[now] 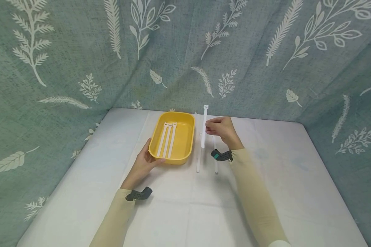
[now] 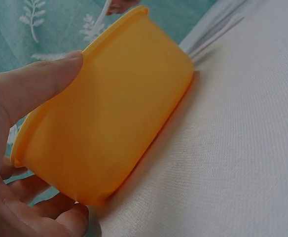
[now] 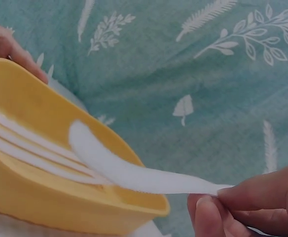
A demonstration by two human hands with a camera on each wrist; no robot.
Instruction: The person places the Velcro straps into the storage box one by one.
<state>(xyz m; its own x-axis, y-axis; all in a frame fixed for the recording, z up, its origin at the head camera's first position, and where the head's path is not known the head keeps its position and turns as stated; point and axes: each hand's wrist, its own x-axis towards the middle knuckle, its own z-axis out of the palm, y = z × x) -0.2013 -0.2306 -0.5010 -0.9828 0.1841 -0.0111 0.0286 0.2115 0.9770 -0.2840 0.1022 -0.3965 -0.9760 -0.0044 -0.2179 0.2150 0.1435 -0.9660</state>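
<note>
My left hand (image 1: 141, 167) grips a yellow plastic tray (image 1: 185, 156) at its near left corner, thumb on the rim and fingers around the side. Inside the tray, three white hook-and-loop cable ties with slotted heads lie side by side, the rightmost tie (image 1: 172, 140) among them. My right hand (image 1: 223, 130) pinches another white cable tie (image 1: 203, 128) by its edge, just right of the tray, slotted head up. In the right wrist view the soft, curved end of this held tie (image 3: 134, 175) appears in front of the tray.
Two more ties, a left one (image 1: 199, 161) and a right one (image 1: 216, 167), lie on the white-covered table (image 1: 173, 212) below my right hand. A green leaf-patterned cloth (image 1: 179, 51) hangs behind and at both sides.
</note>
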